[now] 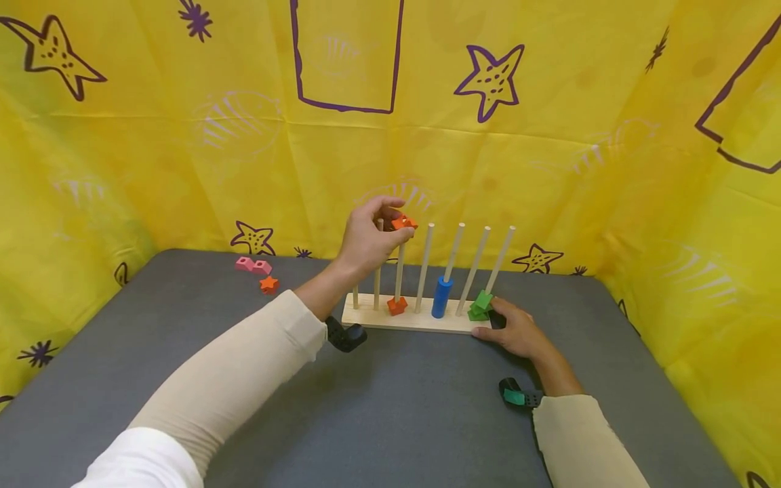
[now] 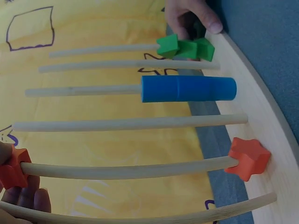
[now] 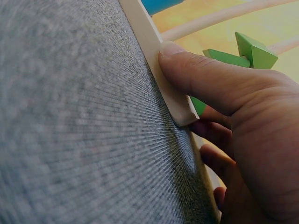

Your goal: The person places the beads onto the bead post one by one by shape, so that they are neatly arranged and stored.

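A wooden base point(image 1: 366, 316) with several upright pegs stands on the grey table. My left hand point(image 1: 390, 215) pinches an orange star point(image 1: 404, 221) at the top of the second peg from the left; the same orange star point(image 2: 11, 167) sits threaded on the peg's tip between my fingers. Another orange star point(image 1: 396, 306) rests at that peg's foot. A blue cylinder point(image 1: 441, 297) sits on the fourth peg and green pieces point(image 1: 481, 305) on the right-hand pegs. My right hand point(image 1: 495, 327) grips the base's right end, thumb point(image 3: 191, 77) along its front edge.
A pink piece point(image 1: 253, 265) and a loose orange star point(image 1: 268, 284) lie on the table at the far left. Yellow patterned cloth point(image 1: 549, 135) walls in the table on three sides. Dark wrist straps point(image 1: 345, 336) show near both sleeves.
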The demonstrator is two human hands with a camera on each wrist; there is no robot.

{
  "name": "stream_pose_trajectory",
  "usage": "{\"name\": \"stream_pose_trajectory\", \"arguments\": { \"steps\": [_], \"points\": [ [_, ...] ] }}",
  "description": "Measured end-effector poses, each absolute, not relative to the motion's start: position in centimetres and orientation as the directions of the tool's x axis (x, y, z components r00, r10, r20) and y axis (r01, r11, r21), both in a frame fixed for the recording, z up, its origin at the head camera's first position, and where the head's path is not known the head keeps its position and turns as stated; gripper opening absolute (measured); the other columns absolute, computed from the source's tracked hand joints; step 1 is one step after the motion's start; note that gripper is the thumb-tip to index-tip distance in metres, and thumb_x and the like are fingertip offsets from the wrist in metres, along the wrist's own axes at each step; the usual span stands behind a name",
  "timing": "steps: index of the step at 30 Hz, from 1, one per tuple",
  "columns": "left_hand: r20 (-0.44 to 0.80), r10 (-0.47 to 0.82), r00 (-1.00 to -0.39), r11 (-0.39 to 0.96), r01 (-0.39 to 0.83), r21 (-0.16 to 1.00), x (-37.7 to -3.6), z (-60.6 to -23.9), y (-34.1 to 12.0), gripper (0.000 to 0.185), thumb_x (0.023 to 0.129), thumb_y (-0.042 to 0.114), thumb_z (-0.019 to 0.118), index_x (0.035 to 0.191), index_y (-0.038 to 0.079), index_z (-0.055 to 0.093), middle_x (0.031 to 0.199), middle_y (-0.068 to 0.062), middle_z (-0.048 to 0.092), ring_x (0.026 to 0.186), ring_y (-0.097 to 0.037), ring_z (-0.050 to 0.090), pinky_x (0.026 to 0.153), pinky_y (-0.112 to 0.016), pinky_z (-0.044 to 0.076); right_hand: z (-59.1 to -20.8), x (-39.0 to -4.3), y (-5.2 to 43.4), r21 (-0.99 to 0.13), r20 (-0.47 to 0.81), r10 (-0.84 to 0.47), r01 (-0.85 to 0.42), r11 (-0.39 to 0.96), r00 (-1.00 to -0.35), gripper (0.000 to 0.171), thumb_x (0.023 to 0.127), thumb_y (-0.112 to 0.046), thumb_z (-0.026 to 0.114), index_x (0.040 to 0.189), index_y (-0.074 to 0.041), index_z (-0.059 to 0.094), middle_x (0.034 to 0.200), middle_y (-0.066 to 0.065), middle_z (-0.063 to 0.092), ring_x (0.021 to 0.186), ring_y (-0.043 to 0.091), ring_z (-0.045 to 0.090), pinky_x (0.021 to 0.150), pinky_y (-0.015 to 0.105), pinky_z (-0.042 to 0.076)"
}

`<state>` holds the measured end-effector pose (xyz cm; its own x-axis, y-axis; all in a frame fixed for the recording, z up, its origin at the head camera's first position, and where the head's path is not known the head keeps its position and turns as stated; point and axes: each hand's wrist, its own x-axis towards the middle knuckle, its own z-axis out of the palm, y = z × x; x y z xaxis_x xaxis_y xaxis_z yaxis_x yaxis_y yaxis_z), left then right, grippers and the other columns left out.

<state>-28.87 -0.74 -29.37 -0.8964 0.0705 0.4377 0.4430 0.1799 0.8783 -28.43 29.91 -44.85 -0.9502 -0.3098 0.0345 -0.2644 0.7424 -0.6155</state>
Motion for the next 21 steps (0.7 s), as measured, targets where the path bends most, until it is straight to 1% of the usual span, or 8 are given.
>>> {"name": "stream_pose_trajectory", "arguments": {
  "steps": [2,6,10,15,21],
  "points": [
    [0.423,0.068,-0.904,0.17,0.428,0.888,-28.8,-29.7,-0.7,0.041,0.081,-0.004,0.074,0.119,0.002,0.061,0.098,-0.011,0.058,0.078,-0.024,0.055,0.065,-0.025,0.052,-44.8,-28.4,29.9,-0.615,0.03,-0.307,-0.26,0.745,-0.951,0.088,0.08,-0.049,0.075,0.146,-0.003,0.04,0.146,0.022,0.038,0.135,0.044,0.029,0.105,0.064,0.02],
    [0.391,0.063,-0.918,0.121,0.396,0.91,-28.8,-30.4,-0.7,0.045,0.081,-0.005,0.074,0.122,0.002,0.058,0.1,-0.012,0.058,0.082,-0.024,0.057,0.069,-0.026,0.054,-44.8,-28.4,29.9,-0.61,0.051,-0.323,-0.286,0.739,-0.945,0.084,0.081,-0.046,0.075,0.144,-0.001,0.042,0.146,0.023,0.039,0.134,0.044,0.03,0.105,0.065,0.019],
    [0.365,0.047,-0.93,0.074,0.367,0.927,-28.8,-31.0,-0.5,0.042,0.08,-0.007,0.073,0.118,0.0,0.056,0.1,-0.013,0.058,0.084,-0.025,0.059,0.071,-0.029,0.055,-44.6,-28.3,29.9,-0.609,0.064,-0.334,-0.302,0.733,-0.94,0.081,0.082,-0.043,0.076,0.143,0.0,0.043,0.145,0.023,0.04,0.134,0.043,0.031,0.105,0.064,0.019],
    [0.333,0.017,-0.943,0.097,0.333,0.938,-28.6,-31.8,-0.4,0.035,0.08,-0.005,0.074,0.111,-0.002,0.057,0.101,-0.013,0.057,0.086,-0.025,0.057,0.074,-0.027,0.053,-44.6,-28.3,29.9,-0.614,0.058,-0.333,-0.297,0.731,-0.941,0.082,0.082,-0.044,0.075,0.144,-0.001,0.042,0.145,0.023,0.04,0.134,0.043,0.031,0.105,0.063,0.021],
    [0.261,-0.011,-0.965,0.105,0.259,0.96,-28.4,-32.5,-0.4,0.029,0.081,-0.001,0.075,0.105,-0.002,0.059,0.095,-0.012,0.055,0.085,-0.024,0.052,0.072,-0.027,0.051,-44.7,-28.2,29.9,-0.612,0.073,-0.334,-0.307,0.729,-0.94,0.08,0.083,-0.042,0.075,0.143,-0.001,0.043,0.144,0.023,0.041,0.133,0.043,0.032,0.105,0.062,0.021]
  ]
}}
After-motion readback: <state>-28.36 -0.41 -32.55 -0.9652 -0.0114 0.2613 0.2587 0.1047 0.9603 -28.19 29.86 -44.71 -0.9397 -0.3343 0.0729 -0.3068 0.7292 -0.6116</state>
